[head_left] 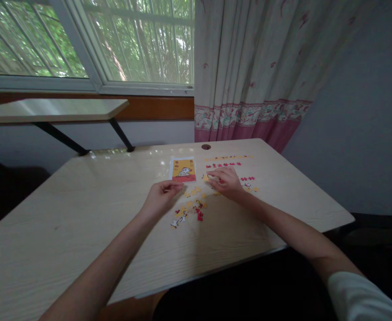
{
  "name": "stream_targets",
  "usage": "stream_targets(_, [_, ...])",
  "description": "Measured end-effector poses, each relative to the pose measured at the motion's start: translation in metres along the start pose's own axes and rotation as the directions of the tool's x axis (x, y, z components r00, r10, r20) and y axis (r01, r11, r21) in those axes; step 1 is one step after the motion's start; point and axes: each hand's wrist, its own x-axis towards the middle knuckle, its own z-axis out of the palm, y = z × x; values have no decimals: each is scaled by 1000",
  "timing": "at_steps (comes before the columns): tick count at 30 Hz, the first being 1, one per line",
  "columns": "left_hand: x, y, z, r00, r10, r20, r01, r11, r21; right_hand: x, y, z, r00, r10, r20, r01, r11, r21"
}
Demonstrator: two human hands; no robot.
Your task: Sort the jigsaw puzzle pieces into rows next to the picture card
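Above the table my right hand [227,182] has its thumb and fingertips closed at a yellow jigsaw puzzle piece [205,177] with a dark line on it. My left hand [162,196] is closed in a pinch by the lower edge of a picture card [183,170]; whatever it may hold is too small to make out. The card shows a white animal figure on yellow and red. Between and below the hands lie loose yellow, white and red puzzle pieces [191,206]. A row of red pieces [223,165] lies beyond my right hand, which partly hides other pieces.
A row of yellow pieces [229,158] runs near the back of the wooden table [132,249]. A cable hole [206,147] sits at the rear edge. At the back left stands a raised shelf [55,109] on dark supports. A curtain [249,76] hangs behind.
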Motion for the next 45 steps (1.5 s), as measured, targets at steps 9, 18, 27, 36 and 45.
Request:
stream_targets(9, [-2, -10, -2, 902, 313, 295, -431, 635, 641, 7, 26, -24, 994, 82, -70, -84, 996, -37])
stream_targets(18, [0, -14, -6, 880, 313, 356, -473, 542, 694, 5, 25, -22, 998, 36, -44, -38, 998, -44])
stream_targets(27, [-1, -12, -5, 878, 326, 351, -477, 516, 711, 3, 119, -50, 955, 277, -109, -284, 957, -55])
stream_targets(36, [1, -14, -6, 874, 333, 354, -484, 526, 699, -53, 230, -80, 702, 707, -79, -669, 618, -412])
stream_targets(45, [1, -15, -5, 877, 321, 358, -479, 522, 705, -55, 224, -67, 677, 736, 26, -582, 556, -593])
